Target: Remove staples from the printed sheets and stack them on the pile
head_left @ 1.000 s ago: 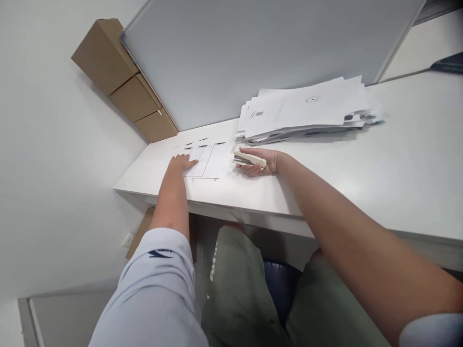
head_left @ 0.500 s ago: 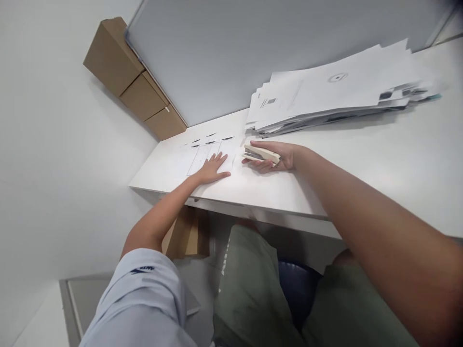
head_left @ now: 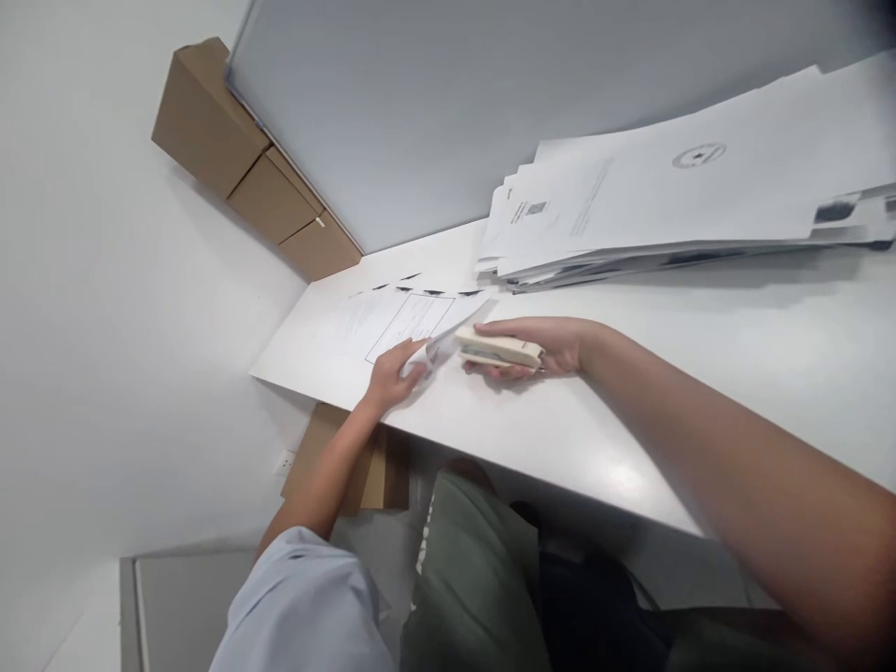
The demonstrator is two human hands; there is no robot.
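Note:
My left hand pinches the near right corner of a printed sheet of paper, and that edge curls up off the table. Other printed pages lie beside it to the left, with dark marks along their far edges. A cream stapler is gripped in my right hand, its front end pointing left toward the lifted paper edge. The stapler looks close to the sheet; whether they touch I cannot tell.
A tall, uneven stack of papers lies at the back right of the white table. Behind it rises a grey panel. Cardboard boxes stand along the left wall, and another cardboard box sits below the table.
My left hand went from lying flat on the sheet to pinching and raising its corner. My right hand with the stapler sits slightly nearer in view, and the camera has shifted.

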